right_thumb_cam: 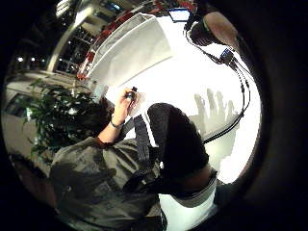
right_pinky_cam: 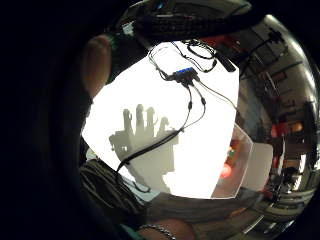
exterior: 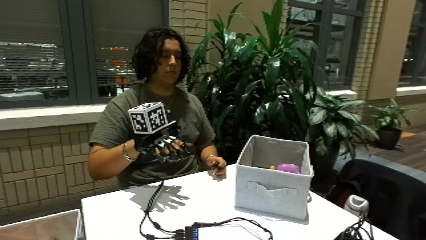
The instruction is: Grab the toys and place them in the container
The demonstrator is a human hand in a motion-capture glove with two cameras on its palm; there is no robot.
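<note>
Outside view: a person sits at the far side of a white counter (exterior: 213, 200). The gloved right hand (exterior: 163, 146) is raised in the air above the left part of the counter, palm down, fingers spread and holding nothing, so the grip is open and empty. Its shadow (exterior: 162, 196), with spread fingers, falls on the counter below it. The bare left hand (exterior: 217, 168) rests at the far edge of the counter, holding a small dark object too small to identify.

A gray fabric container (exterior: 273, 177) stands on the right part of the counter, well apart from the gloved hand. Inside it, near the far right corner, sits a round purple toy (exterior: 288, 168), with a bit of a yellow toy (exterior: 271, 167) just beside it to the left.

A large leafy plant (exterior: 279, 75) stands behind the container.

In the little finger side palm view, the container (right_pinky_cam: 250, 167) stands beside the hand's shadow (right_pinky_cam: 145, 135) on the counter, with reddish shapes showing inside it.
</note>
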